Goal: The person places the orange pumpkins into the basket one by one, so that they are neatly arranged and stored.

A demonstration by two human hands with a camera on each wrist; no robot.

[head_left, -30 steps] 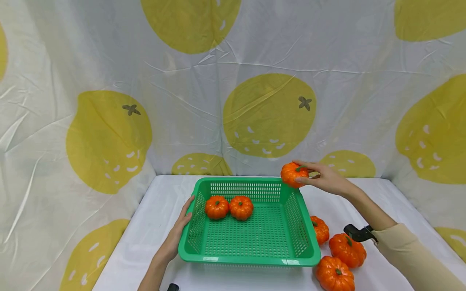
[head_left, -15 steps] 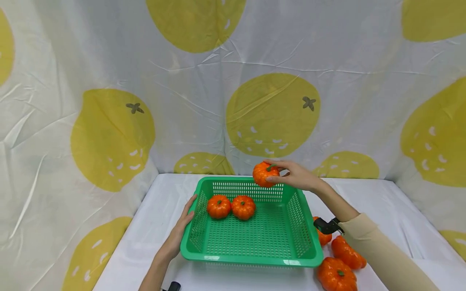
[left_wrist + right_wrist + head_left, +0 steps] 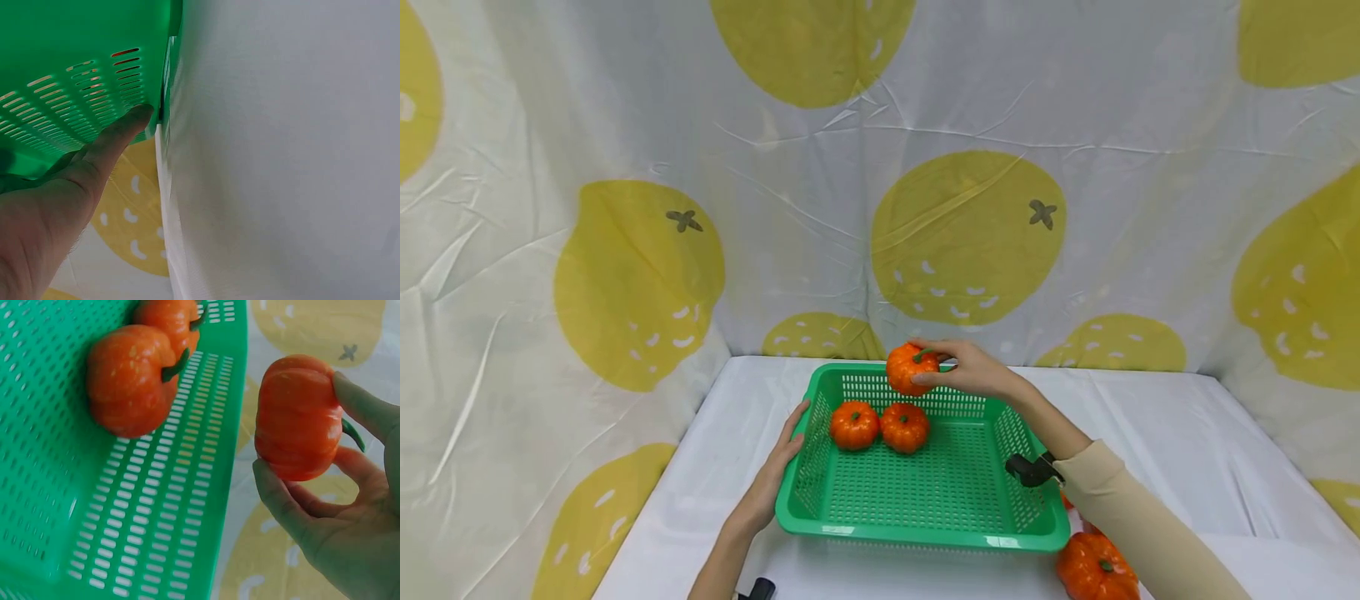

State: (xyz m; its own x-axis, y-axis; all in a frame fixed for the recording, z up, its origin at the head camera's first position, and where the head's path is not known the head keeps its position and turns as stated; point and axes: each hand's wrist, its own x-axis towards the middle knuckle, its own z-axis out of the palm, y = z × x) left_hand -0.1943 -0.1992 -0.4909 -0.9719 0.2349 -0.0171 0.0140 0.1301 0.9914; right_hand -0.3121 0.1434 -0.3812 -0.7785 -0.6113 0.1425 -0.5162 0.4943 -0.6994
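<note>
A basket is set on the table, before a curtain. Inside, toward the back left corner, one pumpkin is placed left of a second pumpkin. A third pumpkin is held at the back edge by the right hand. A fourth pumpkin is laid outside the front right corner.

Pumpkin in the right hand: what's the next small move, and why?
I'd probably ease the held pumpkin toward the near side, then down into the basket: the right hand holds it up at the far rim, bare floor shows right of the two pumpkins inside, and the left hand touches the left side.
</note>
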